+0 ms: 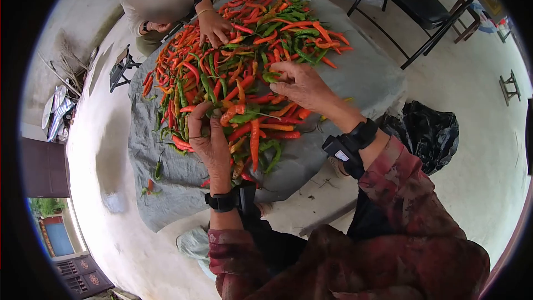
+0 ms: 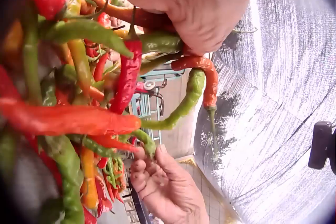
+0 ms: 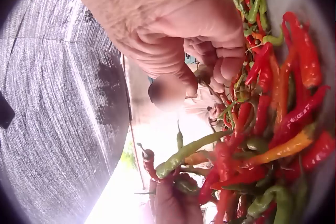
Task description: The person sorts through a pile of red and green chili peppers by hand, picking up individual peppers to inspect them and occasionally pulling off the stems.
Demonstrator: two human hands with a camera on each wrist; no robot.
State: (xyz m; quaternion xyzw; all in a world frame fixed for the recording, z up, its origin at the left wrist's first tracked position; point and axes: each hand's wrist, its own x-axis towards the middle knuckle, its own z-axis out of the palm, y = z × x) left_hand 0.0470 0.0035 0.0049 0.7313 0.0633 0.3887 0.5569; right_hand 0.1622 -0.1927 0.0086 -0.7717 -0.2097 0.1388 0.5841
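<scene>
A heap of red, orange and green chili peppers (image 1: 250,50) lies spread on a grey tarp (image 1: 361,78). My left hand (image 1: 206,125) grips a bunch of peppers (image 2: 157,40) at the near edge of the heap; a green one (image 2: 181,106) and an orange one (image 2: 207,74) hang from its fingers. My right hand (image 1: 277,75) reaches into the heap's middle, fingers curled, and pinches the stem end of a green pepper (image 3: 202,74). In the right wrist view the left hand (image 3: 173,203) shows below with a long green pepper (image 3: 189,150).
Another person crouches at the far side, one hand (image 1: 214,28) on the peppers. A black folding chair (image 1: 416,0) stands at the back right, a black plastic bag (image 1: 427,130) lies right of the tarp. Small stools (image 1: 509,86) stand further right.
</scene>
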